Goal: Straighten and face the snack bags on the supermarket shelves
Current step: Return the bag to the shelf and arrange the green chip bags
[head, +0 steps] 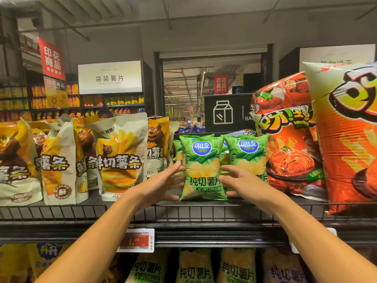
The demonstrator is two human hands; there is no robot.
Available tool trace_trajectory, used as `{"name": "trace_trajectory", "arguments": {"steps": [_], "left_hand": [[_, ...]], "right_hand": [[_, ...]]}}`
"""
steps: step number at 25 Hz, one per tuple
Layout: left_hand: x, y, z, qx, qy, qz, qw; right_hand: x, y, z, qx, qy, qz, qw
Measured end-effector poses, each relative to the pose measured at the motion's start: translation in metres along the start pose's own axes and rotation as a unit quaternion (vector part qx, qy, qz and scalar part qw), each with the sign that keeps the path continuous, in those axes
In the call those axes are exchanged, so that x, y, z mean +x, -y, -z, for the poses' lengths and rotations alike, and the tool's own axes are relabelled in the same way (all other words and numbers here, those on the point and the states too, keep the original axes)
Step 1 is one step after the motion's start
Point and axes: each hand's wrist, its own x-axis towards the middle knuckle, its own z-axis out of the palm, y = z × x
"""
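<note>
A green cucumber-flavour chip bag stands upright, label forward, at the front of the top shelf. My left hand reaches in from the left with straight, spread fingers, and its fingertips touch the bag's left edge. From the other side, my right hand lays straight fingers on the bag's right edge, with the thumb low near the bottom corner. A second green bag stands just right of it, partly behind my right hand. More green bags sit behind these two.
White-and-yellow potato stick pouches crowd the shelf to the left, some leaning. Large orange snack bags and a bigger one stand on the right. A red price tag hangs on the shelf edge. Below are more chip bags.
</note>
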Motion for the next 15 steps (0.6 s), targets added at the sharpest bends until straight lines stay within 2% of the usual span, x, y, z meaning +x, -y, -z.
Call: {"name": "trace_trajectory", "arguments": {"steps": [4, 8, 12, 15], "left_hand": [[-0.001, 0.001, 0.0, 0.008, -0.024, -0.018, 1.0], [-0.004, 0.001, -0.005, 0.042, -0.114, -0.08, 0.989], [-0.006, -0.003, -0.011, 0.064, -0.194, -0.108, 0.973], [-0.004, -0.01, -0.012, 0.029, -0.244, -0.103, 0.964]], "right_hand": [[-0.002, 0.001, 0.002, -0.019, -0.048, 0.038, 0.998], [-0.006, 0.005, 0.001, -0.034, -0.103, 0.106, 0.988], [-0.009, 0.011, 0.002, -0.019, -0.093, 0.122, 0.988], [-0.003, 0.024, 0.009, -0.018, -0.078, 0.136, 0.987]]}}
